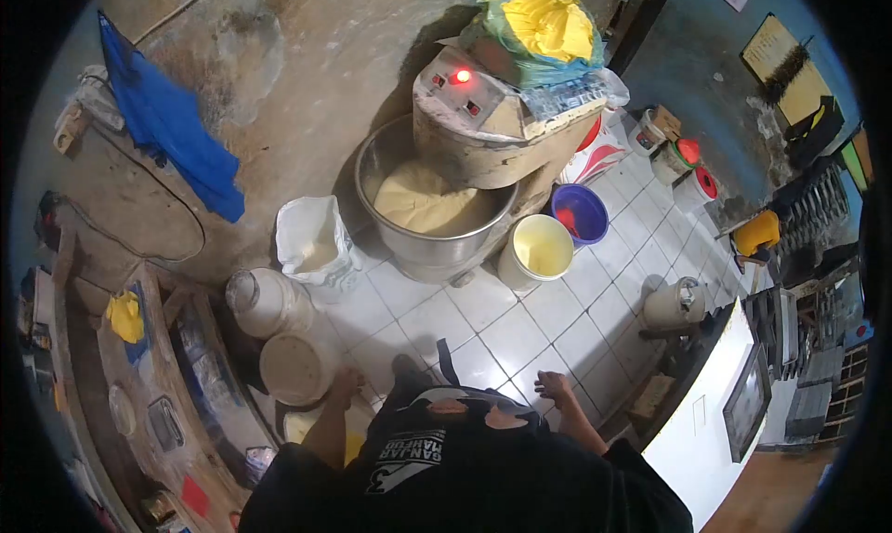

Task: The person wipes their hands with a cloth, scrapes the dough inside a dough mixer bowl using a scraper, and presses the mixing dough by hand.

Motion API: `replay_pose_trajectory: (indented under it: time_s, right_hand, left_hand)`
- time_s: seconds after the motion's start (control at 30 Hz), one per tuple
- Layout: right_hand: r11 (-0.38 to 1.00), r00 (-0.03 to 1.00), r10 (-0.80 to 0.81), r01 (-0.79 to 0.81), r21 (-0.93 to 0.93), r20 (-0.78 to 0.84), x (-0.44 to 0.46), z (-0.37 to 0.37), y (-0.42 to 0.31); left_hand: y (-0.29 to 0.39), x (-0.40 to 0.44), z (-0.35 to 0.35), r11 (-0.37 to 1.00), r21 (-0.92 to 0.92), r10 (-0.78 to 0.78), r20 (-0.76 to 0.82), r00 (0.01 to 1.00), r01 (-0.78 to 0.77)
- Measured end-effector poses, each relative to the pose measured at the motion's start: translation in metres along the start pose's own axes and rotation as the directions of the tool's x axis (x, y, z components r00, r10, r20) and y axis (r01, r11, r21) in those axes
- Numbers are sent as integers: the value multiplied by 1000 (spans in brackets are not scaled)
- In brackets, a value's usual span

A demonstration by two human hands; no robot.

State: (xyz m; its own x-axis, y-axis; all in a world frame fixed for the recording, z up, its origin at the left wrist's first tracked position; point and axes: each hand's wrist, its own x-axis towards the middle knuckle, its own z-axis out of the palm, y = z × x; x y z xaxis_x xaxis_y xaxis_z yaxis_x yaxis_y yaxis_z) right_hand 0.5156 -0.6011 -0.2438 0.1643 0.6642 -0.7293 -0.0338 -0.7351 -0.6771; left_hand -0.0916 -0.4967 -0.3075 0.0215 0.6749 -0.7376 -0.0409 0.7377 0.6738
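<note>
My left hand [347,385] hangs low beside a round, pale-topped container [296,368]; its fingers look loose, and I see nothing in them. On the other side of my body, my right hand [555,386] is held out over the tiled floor, fingers loosely bent and apart, holding nothing. Ahead stands a large mixer [506,133] with a red light lit on its panel. Pale dough [423,198] lies in its steel bowl [409,245]. A bag of yellow fat-like paste [548,24] rests on top of the mixer.
A white sack [316,240] and a white drum [269,302] stand left of the bowl. To its right are a cream bucket [536,254] and a purple bucket [581,212]. A wooden bench [153,366] runs along the left, a white-topped table [701,412] along the right.
</note>
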Motion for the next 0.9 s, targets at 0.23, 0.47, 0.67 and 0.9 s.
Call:
replay_pose_trajectory:
  time_s: [0.23,0.47,0.67,0.9]
  right_hand:
    - [976,976,-207,202,-87,-61,-20,-20,-40]
    - [988,1000,5,-9,157,27,-2,-109,160]
    - [952,998,58,-64,-301,-30,-35,-136,223]
    - [958,959,-192,229,-174,206,-99,-85,17]
  left_hand:
    - [-25,6,52,966,143,198,113,974,-213]
    - [-41,-55,113,785,533,263,178,948,-317]
    - [49,-174,200,783,585,-50,401,915,-213]
    - [136,-236,328,828,495,-229,728,646,-264]
